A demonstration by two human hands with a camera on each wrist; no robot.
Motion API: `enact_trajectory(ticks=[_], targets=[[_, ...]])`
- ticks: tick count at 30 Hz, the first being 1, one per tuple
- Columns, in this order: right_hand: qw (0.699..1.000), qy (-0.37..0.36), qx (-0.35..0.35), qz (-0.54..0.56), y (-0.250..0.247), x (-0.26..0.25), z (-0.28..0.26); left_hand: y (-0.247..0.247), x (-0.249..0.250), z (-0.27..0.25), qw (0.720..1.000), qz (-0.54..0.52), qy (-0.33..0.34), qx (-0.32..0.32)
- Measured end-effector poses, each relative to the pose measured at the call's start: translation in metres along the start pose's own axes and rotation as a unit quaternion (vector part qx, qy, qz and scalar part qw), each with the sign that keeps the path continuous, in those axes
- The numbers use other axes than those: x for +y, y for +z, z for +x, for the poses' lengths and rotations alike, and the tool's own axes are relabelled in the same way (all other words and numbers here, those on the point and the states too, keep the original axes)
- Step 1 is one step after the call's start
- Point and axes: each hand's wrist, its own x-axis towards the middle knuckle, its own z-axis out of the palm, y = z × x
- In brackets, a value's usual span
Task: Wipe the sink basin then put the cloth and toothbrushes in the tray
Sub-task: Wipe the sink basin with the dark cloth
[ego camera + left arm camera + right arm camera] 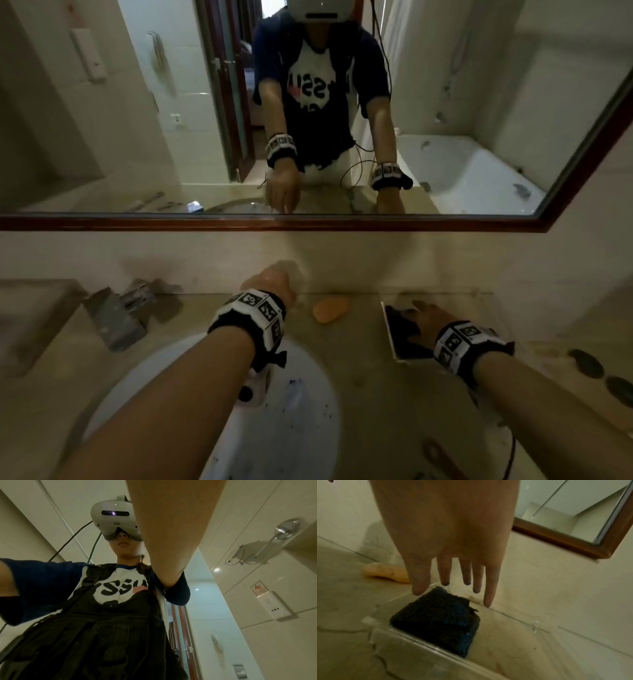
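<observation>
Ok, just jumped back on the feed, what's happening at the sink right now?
A person stands at a bathroom counter. The dark blue folded cloth already lies in the clear plastic tray, and the right hand hovers just above it with straight fingers, holding nothing. The left hand reaches toward the back wall beside an orange soap-like bar; what it touches isn't clear. Dark specks remain in the white sink basin.
</observation>
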Motion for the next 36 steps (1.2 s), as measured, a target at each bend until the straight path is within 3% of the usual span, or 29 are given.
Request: enact_trajectory(ticks=[5,10,19,27,31,36], targets=[[0.998,0.021,-0.061,0.012,0.011,-0.005,0.022,0.016,0.006,0.022,0.997,0.028,-0.003,-0.066],[0.995,0.039,-0.075,0.056,0.014,-0.006,0.026,0.031,0.01,0.032,0.997,0.028,0.0,-0.076],[0.998,0.066,-0.015,0.01,-0.004,-0.028,0.007,0.037,-0.004,0.023,0.997,-0.011,0.009,-0.082],[0.977,0.117,0.098,0.148,-0.029,-0.049,-0.013,0.043,-0.078,-0.017,0.998,-0.035,0.006,-0.048],[0.972,0.043,0.095,0.211,-0.049,-0.082,-0.032,0.055,-0.121,-0.035,0.992,-0.111,0.013,-0.065],[0.941,-0.127,0.078,0.303,-0.048,-0.189,-0.066,0.062,-0.15,-0.054,0.962,-0.25,0.045,-0.1]])
